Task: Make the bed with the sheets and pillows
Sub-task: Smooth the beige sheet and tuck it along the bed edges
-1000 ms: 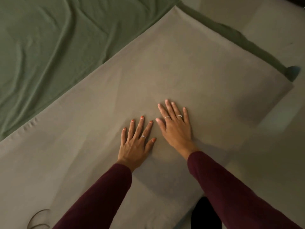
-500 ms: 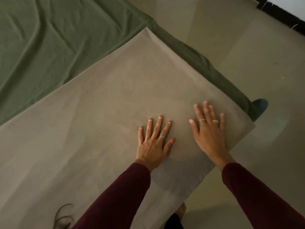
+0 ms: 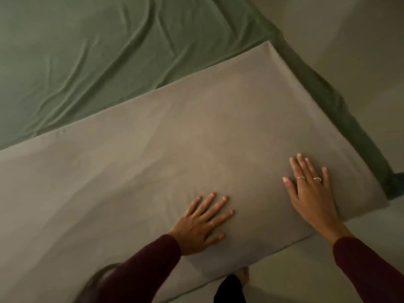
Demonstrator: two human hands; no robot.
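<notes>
A folded taupe sheet (image 3: 175, 145) lies flat across the near part of the bed, over a wrinkled green fitted sheet (image 3: 76, 57). My left hand (image 3: 201, 226) presses flat on the taupe sheet near its front edge, fingers spread. My right hand (image 3: 310, 191) lies flat on the same sheet close to its right corner, fingers straight, two rings showing. No pillows are in view.
The green-covered mattress edge (image 3: 341, 119) runs diagonally down the right side to a corner. Beyond it is pale floor (image 3: 360, 51). My foot (image 3: 243, 278) and dark trouser leg stand on the floor by the bed's front edge. A strand of hair hangs at the bottom left.
Both hands have slid apart and to the right over the taupe sheet; the right one now lies near the sheet's right corner. The view has shifted along the bed edge.
</notes>
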